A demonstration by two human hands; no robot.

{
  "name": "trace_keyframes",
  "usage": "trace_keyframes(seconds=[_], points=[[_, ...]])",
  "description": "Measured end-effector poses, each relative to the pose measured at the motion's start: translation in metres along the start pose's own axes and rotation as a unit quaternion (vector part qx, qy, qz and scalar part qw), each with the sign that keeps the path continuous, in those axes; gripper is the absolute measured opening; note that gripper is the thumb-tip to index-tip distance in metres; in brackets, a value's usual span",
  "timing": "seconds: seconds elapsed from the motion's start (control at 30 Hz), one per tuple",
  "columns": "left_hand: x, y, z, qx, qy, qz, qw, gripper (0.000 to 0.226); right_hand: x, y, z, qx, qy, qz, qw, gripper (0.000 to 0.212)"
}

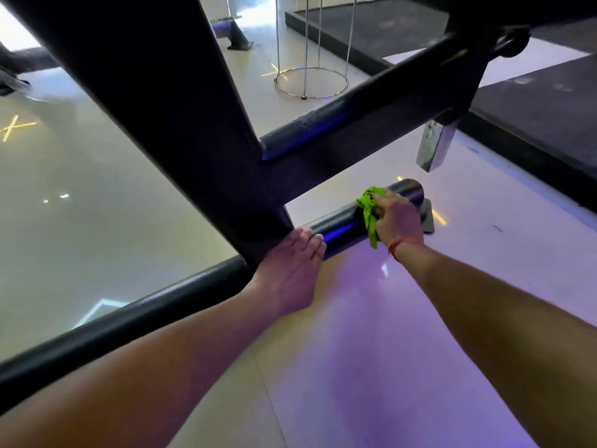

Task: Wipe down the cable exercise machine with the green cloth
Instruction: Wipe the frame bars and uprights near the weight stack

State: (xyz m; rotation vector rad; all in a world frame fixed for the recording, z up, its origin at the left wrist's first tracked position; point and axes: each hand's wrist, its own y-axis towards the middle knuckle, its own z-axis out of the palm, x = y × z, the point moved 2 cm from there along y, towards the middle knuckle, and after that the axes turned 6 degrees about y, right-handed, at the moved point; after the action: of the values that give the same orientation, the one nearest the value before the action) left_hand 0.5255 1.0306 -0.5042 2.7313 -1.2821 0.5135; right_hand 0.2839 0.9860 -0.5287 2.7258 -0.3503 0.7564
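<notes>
Curled round one crumpled bright green cloth [371,211], the right hand [399,219] presses it onto the dark round base tube of the black cable machine frame [339,221] near its capped end; the left hand [292,270] rests flat, fingers straight, where tube meets upright

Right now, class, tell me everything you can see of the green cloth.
The green cloth is bright lime, soft-looking fabric, bunched and crumpled rather than folded. The right hand grips it and holds it against the far end of the dark base bar, near the bar's capped tip. One bunch pokes out above the fingers; a tail hangs down past the wrist side. How much lies under the palm cannot be seen.
</notes>
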Motion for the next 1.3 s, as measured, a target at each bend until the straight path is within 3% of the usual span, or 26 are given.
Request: trace_keyframes(seconds=[0.13,0.27,0.33,0.5,0.57,0.7,0.73,0.83,0.9,1.03,1.2,1.3], points=[[-0.021,0.043,0.001,0.039,-0.055,-0.068,0.995,0.078,-0.007,-0.002,0.007,-0.032,-0.011,-0.016,0.999,0.044],[-0.023,0.063,0.007,0.046,-0.127,-0.108,0.985,0.080,-0.017,-0.030,0.028,0.026,0.009,-0.225,0.974,0.041],[-0.023,0.061,0.011,0.044,-0.117,-0.105,0.987,0.083,-0.036,-0.015,0.015,0.020,-0.016,-0.265,0.964,0.037],[-0.035,0.046,0.022,0.057,-0.110,-0.095,0.988,0.090,-0.057,0.032,-0.003,-0.078,0.017,-0.017,0.997,0.039],[-0.033,0.044,0.023,0.041,-0.124,-0.083,0.988,0.088,-0.040,0.016,0.015,-0.103,0.019,-0.044,0.994,0.039],[-0.028,0.025,0.021,0.021,-0.122,-0.058,0.991,0.079,-0.035,-0.036,0.032,-0.009,0.033,-0.225,0.974,0.041],[-0.029,0.017,0.022,0.022,-0.128,-0.061,0.990,0.077,-0.040,-0.033,0.030,-0.014,0.049,-0.215,0.975,0.041],[-0.027,-0.013,0.031,0.024,-0.136,-0.062,0.988,0.074,-0.032,-0.034,0.034,-0.086,0.142,-0.034,0.986,0.041],[-0.020,-0.037,0.036,0.026,-0.133,-0.068,0.988,0.073,-0.003,-0.059,0.051,-0.085,0.151,-0.011,0.985,0.043],[-0.003,-0.096,0.047,0.045,-0.121,-0.118,0.985,0.074,0.026,-0.109,0.069,0.013,0.145,-0.219,0.965,0.043],[0.017,-0.163,0.051,0.053,-0.099,-0.203,0.973,0.072,0.034,-0.116,0.066,0.000,0.151,-0.211,0.966,0.039],[0.031,-0.191,0.054,0.059,-0.097,-0.249,0.962,0.073,0.077,-0.142,0.090,0.009,0.098,-0.377,0.921,0.033]])
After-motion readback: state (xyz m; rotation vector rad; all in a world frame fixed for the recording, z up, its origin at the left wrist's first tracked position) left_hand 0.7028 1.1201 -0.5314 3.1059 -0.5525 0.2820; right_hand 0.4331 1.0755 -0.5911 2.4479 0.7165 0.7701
